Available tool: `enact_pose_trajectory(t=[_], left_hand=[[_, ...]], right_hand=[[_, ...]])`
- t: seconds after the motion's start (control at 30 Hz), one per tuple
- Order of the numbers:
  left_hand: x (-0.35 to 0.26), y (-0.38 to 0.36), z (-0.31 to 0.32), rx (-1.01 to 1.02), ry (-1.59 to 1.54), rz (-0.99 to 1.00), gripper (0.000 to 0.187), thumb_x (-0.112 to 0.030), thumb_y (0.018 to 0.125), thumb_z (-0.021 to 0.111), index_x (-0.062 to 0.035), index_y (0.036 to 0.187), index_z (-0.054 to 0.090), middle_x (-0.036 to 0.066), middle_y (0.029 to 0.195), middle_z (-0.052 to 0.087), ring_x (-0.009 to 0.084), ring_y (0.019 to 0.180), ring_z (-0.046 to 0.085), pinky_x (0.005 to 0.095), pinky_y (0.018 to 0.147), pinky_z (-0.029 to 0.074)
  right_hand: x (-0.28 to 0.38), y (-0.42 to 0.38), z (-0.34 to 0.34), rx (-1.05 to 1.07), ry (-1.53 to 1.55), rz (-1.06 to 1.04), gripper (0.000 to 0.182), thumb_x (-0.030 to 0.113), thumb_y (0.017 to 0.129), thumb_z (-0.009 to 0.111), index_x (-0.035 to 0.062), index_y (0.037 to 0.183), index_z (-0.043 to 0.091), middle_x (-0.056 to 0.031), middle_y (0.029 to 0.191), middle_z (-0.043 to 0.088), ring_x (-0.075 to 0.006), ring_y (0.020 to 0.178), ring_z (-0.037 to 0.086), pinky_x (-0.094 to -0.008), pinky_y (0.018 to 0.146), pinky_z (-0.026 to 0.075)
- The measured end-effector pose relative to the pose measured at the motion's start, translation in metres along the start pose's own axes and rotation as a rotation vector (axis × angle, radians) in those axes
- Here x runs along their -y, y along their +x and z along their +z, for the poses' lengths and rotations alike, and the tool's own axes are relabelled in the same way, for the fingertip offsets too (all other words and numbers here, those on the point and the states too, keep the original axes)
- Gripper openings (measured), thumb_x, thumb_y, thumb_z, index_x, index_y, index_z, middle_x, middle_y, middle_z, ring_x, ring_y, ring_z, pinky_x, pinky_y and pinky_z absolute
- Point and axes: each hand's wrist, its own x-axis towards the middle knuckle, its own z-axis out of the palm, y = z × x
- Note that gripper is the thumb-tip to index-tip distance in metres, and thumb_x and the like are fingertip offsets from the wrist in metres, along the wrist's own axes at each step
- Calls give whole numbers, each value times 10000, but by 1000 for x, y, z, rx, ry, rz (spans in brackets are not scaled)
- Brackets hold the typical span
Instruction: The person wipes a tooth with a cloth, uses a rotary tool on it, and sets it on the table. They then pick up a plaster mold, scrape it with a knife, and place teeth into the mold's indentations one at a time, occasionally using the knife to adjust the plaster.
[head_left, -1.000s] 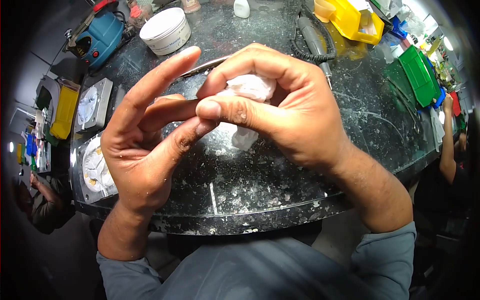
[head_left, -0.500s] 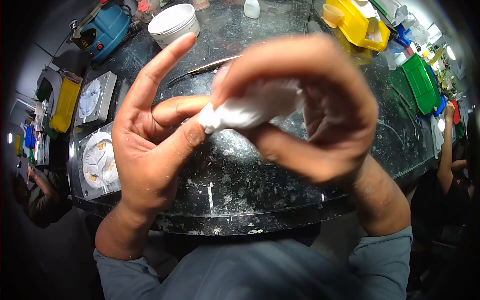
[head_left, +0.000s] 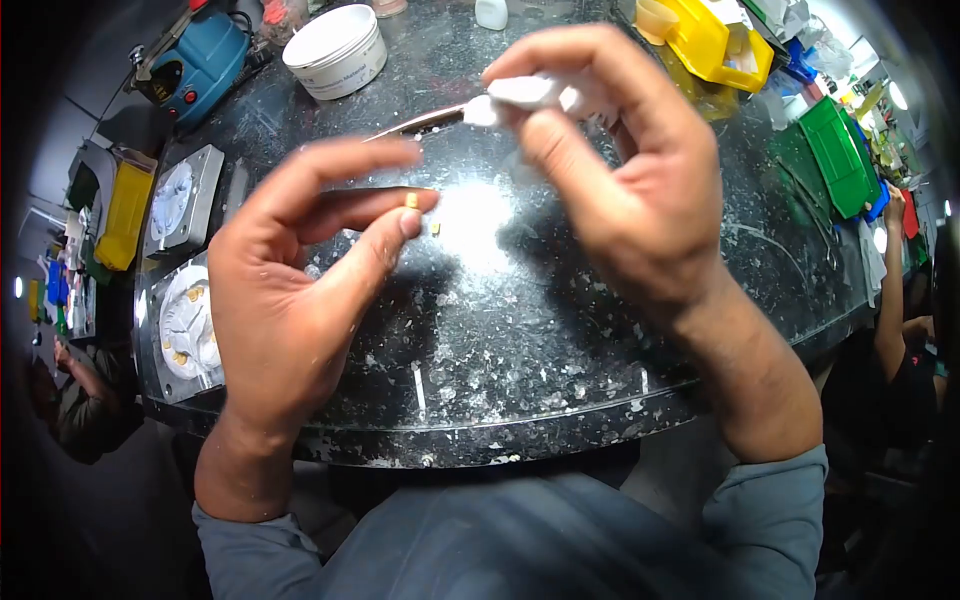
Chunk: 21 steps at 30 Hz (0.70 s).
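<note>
My left hand [head_left: 300,270] pinches a small yellowish, tooth-like piece [head_left: 411,201] between thumb and finger, its upper fingers blurred. Just beyond those fingertips, a second small yellow piece [head_left: 436,229] lies on the dark table. Higher and to the right, my right hand [head_left: 640,170] is closed on a crumpled white cloth or tissue [head_left: 530,92], apart from the left hand. Behind the hands lies a slim metal tool [head_left: 420,122], partly hidden.
Two metal mould halves with white plaster [head_left: 172,205], [head_left: 185,335] sit at the left edge of the speckled black table [head_left: 500,390]. A white tub [head_left: 335,55], blue machine [head_left: 205,65], yellow bin [head_left: 705,45] and green bin [head_left: 838,155] stand around. Other people are at both sides.
My right hand has moved up, drawing the white cloth away from my left fingers. The small yellowish piece now shows in the left pinch, with another visible on the table.
</note>
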Motion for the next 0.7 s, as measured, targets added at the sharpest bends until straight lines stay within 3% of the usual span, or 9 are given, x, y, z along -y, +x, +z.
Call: enact_pose_trajectory(t=[0.07, 0.2, 0.3, 0.37, 0.7], left_hand=[[9, 5, -15, 50, 436, 59, 201, 27, 885, 704, 23, 1084, 733, 116, 963, 776, 158, 934, 738, 254, 811, 557], [13, 6, -21, 19, 577, -65, 158, 0, 862, 722, 4, 1017, 758, 137, 935, 766, 184, 870, 751, 278, 773, 557], [13, 5, -20, 95, 747, -94, 152, -29, 866, 742, 0, 1014, 764, 111, 982, 755, 216, 958, 717, 305, 879, 523], [17, 5, -16, 45, 891, 169, 158, -53, 846, 764, -11, 998, 773, 112, 986, 744, 239, 979, 691, 335, 885, 506], [22, 0, 0, 147, 812, 198, 162, -56, 808, 805, -29, 966, 782, 107, 920, 728, 241, 915, 675, 333, 838, 507]], right_hand=[[-9, 1, -4, -64, 279, 22, 231, -45, 945, 592, -1, 1171, 611, -68, 1078, 676, -133, 1027, 661, -266, 865, 540], [-8, -2, -2, -92, 434, 50, 232, -48, 944, 594, -4, 1171, 609, -70, 1079, 674, -136, 1032, 661, -271, 871, 544], [-9, -4, -2, -89, 459, 71, 233, -51, 944, 596, -5, 1172, 608, -71, 1081, 674, -138, 1035, 662, -274, 875, 548], [-10, -4, -1, -73, 468, 82, 233, -53, 943, 597, -7, 1172, 607, -72, 1082, 673, -139, 1038, 662, -276, 878, 550], [-6, -2, 4, 3, 473, 77, 236, -61, 942, 602, -12, 1173, 603, -77, 1086, 670, -146, 1049, 663, -287, 893, 561]])
